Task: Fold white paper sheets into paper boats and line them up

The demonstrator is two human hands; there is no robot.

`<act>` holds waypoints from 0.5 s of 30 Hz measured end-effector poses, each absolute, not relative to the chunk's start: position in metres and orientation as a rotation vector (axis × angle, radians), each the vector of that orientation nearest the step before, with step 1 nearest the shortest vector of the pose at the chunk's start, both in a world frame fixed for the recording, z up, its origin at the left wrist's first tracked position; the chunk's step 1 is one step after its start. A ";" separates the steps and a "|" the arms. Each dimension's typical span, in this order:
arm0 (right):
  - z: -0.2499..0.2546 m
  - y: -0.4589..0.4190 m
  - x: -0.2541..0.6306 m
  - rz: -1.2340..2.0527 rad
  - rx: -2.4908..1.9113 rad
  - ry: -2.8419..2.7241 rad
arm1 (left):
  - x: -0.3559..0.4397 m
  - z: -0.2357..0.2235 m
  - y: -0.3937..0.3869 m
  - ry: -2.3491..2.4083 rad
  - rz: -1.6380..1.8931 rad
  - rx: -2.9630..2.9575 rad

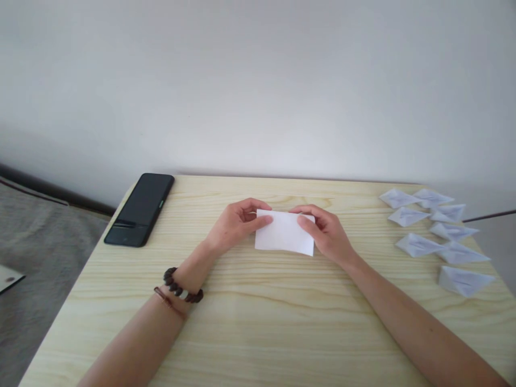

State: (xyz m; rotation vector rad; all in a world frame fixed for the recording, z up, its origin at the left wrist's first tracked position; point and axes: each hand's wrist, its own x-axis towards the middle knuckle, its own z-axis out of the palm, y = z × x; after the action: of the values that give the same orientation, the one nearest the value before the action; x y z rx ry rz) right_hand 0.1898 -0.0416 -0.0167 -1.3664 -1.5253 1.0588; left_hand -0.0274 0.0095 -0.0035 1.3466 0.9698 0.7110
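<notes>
A small white rectangle of paper [284, 235] is held between my two hands above the middle of the table. My left hand [239, 223] pinches its upper left corner, thumb on the near face and fingers behind. At the upper right corner, my right hand [326, 232] grips it the same way. The paper's lower edge hangs free and bows slightly. Whether the sheet is folded in layers I cannot tell. Fingertips behind the paper are partly hidden.
Several folded white paper boats [419, 246] stand grouped on the right side of the pale wooden table [258, 322]. A black smartphone [140, 209] lies at the back left. Behind the table's far edge rises a white wall [258, 91].
</notes>
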 end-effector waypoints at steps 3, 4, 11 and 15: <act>-0.016 -0.042 0.186 0.994 -1.474 -1.532 | -0.025 0.000 0.008 0.986 0.718 1.336; -0.016 -0.042 0.185 1.002 -1.469 -1.530 | -0.024 0.000 0.007 0.997 0.717 1.334; -0.017 -0.042 0.187 1.061 -1.438 -1.513 | -0.020 -0.001 0.006 1.067 0.689 1.338; -0.016 -0.042 0.187 1.059 -1.436 -1.519 | -0.020 -0.002 0.007 1.053 0.706 1.311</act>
State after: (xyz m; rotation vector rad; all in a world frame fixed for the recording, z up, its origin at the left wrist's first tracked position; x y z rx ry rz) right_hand 0.1869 -0.0418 -0.0157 -1.4364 -1.5189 1.0591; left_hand -0.0205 0.0072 -0.0024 1.3108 1.0535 0.7056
